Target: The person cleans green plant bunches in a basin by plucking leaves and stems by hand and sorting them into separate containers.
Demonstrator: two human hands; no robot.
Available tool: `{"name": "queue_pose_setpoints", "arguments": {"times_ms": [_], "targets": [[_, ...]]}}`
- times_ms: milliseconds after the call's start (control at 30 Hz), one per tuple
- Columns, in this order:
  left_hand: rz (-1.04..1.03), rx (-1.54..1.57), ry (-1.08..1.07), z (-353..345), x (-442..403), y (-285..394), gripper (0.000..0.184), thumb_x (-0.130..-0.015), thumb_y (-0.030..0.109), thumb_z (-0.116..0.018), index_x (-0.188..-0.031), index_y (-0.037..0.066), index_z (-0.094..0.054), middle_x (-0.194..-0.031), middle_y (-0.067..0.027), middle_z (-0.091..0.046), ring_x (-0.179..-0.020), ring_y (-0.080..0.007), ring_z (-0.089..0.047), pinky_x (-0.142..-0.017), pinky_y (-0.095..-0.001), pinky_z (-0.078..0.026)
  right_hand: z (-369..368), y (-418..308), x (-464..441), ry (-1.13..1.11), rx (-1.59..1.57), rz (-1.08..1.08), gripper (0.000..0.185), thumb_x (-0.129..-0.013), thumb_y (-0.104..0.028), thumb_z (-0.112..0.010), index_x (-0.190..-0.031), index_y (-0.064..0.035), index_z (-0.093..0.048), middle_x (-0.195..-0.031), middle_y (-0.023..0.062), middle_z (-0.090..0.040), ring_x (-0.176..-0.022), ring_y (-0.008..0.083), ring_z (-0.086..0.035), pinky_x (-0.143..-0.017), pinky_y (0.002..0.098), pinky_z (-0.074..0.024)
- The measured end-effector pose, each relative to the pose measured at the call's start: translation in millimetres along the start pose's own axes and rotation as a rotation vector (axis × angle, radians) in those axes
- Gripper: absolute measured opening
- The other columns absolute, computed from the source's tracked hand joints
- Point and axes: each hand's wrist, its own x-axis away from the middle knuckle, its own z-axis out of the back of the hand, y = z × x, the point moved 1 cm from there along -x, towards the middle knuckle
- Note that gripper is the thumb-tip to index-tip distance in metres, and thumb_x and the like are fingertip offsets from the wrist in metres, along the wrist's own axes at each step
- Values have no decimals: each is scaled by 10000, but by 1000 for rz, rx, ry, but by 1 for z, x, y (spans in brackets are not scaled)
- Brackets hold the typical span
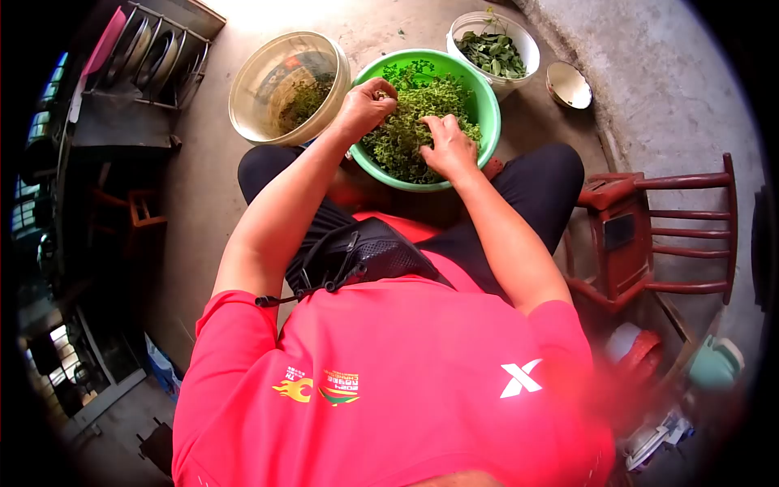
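A green basin (492,105) between my knees holds a heap of small-leaved green sprigs (434,101). Over the basin's left side, my left hand (367,107) is closed, its thumb and fingers pinched together; what lies between the tips is too small to make out. My right hand (451,151) rests at the near right part of the heap, thumb and fingers apart, fingertips touching the sprigs. Left of the green basin, a pale bucket (243,93) lies open to view with some greenish plant bits (307,104) inside.
Behind the basin at right stands a white bucket (527,57) of dark green leaves, with a small bowl (568,85) beside it. A red wooden chair (629,235) is at my right. At far left, a rack (146,61) holds pans and a pink basin (104,40).
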Motion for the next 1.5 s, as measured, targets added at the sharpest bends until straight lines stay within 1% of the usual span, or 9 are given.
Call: {"name": "queue_pose_setpoints", "arguments": {"times_ms": [100,300,367,500,633,733,1033,1367,1500], "targets": [[31,96,9,1,-1,3,152,-769,115,-595,-898,38,-619,-712,-48,-583,-620,-79,-546,-505,-231,-452,-7,16,-22,152,-241,38,265,-703,-203,-662,-956,-163,-593,-916,101,-564,-848,298,-594,-731,408,-498],[-17,50,-190,5,3,9,467,-758,264,-727,-1142,89,-529,-944,-55,-580,-772,-132,-570,-744,-273,-494,4,15,-32,206,-577,92,186,-710,-143,-642,-894,-114,-626,-806,84,-602,-725,231,-608,-664,345,-520],[-621,-495,-56,-1,6,9,628,-717,318,-760,-1226,99,-464,-1052,-87,-582,-896,-216,-587,-840,-322,-466,7,9,-32,20,-995,-67,191,-729,-89,-633,-919,-77,-624,-803,47,-608,-656,139,-601,-570,287,-533],[-396,-436,-67,-9,-1,1,425,-718,213,-746,-1083,70,-583,-1018,-103,-612,-947,-204,-582,-849,-322,-454,10,10,-37,-154,-1308,-48,224,-794,-73,-623,-1014,-38,-601,-835,43,-602,-686,123,-601,-557,266,-546],[-97,-88,-28,-2,-11,-13,207,-778,142,-697,-962,72,-636,-788,10,-591,-669,-73,-549,-580,-219,-454,34,9,-32,-35,-1508,-115,292,-824,-97,-609,-1100,-24,-552,-896,71,-604,-747,145,-617,-593,262,-543],[16,41,-14,3,-5,-1,168,-787,144,-692,-936,93,-635,-772,14,-585,-586,-40,-496,-478,-190,-385,21,25,-40,138,-1204,-176,245,-827,-86,-579,-1060,-12,-568,-882,70,-619,-689,128,-620,-558,253,-537],[165,656,71,24,1,20,148,-791,100,-676,-907,114,-585,-747,14,-591,-485,-57,-449,-420,-196,-336,22,32,-35,213,-1080,-223,171,-839,-89,-551,-993,-29,-597,-861,40,-623,-649,100,-601,-531,238,-507],[186,904,249,77,-11,44,155,-818,129,-631,-959,156,-573,-940,16,-560,-716,-151,-507,-517,-267,-416,20,32,-31,161,-1075,-222,166,-822,-98,-549,-959,-29,-609,-843,36,-637,-629,104,-615,-526,241,-512],[100,1021,150,107,-15,46,172,-813,108,-639,-962,153,-566,-930,10,-566,-770,-148,-555,-493,-264,-402,19,34,-32,157,-1066,-206,168,-821,-107,-551,-959,-32,-611,-841,34,-635,-628,101,-614,-521,241,-512]]}}
